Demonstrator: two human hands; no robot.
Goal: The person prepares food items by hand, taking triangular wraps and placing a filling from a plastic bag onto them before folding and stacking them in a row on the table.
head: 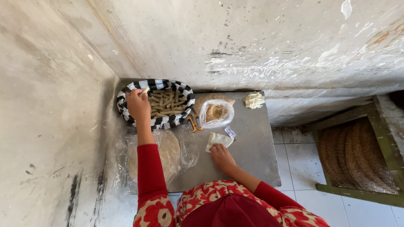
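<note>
Head view: left hand (137, 103) pinches a rolled pastry (145, 90) over the striped basket (126, 92); right hand (221, 156), open, presses a wrapper (217, 139) on the counter (252, 147). A loose pinch could drop the roll.

Table (252, 155): open surface at right half and front right. Obstacles: striped basket (155, 105) at back left corner (walls close behind and left), bag of crumbs (216, 113), scissors (193, 122), dough lump (254, 100), bagged flatbreads (164, 153) front left.
</note>
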